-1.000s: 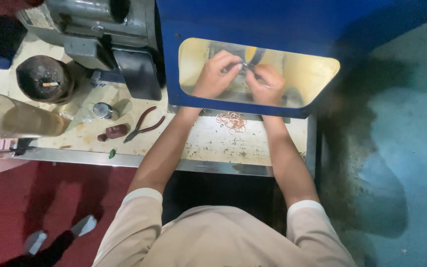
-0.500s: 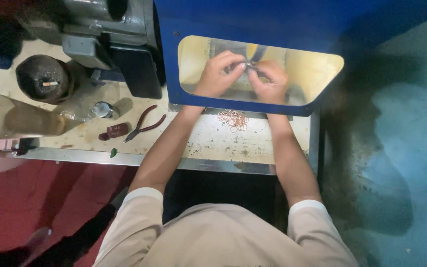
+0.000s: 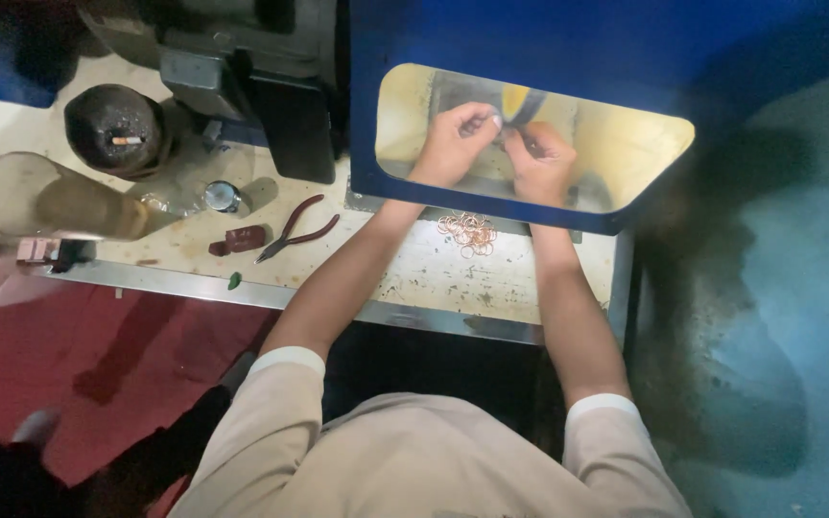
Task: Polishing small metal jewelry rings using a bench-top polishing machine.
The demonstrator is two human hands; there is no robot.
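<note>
A blue hood (image 3: 568,38) with a rounded, yellow-lit window stands at the far right of the worktop (image 3: 434,273). A dark grey machine (image 3: 242,67) sits beside it, along the far edge. Toward the left end stand a clear glass jar (image 3: 40,197) lying on its side and a dark round pot (image 3: 115,129) with a cigarette end on top. Both of the person's hands are inside the hood's window, close together. The left hand (image 3: 453,144) is closed, fingertips pinched on a small piece too tiny to make out; the right hand (image 3: 541,158) is curled closed against the same spot, and what it grips cannot be told. Red-handled pliers (image 3: 295,228) lie near the worktop's middle. A heap of small copper rings (image 3: 467,232) lies just outside the window, between the forearms.
</note>
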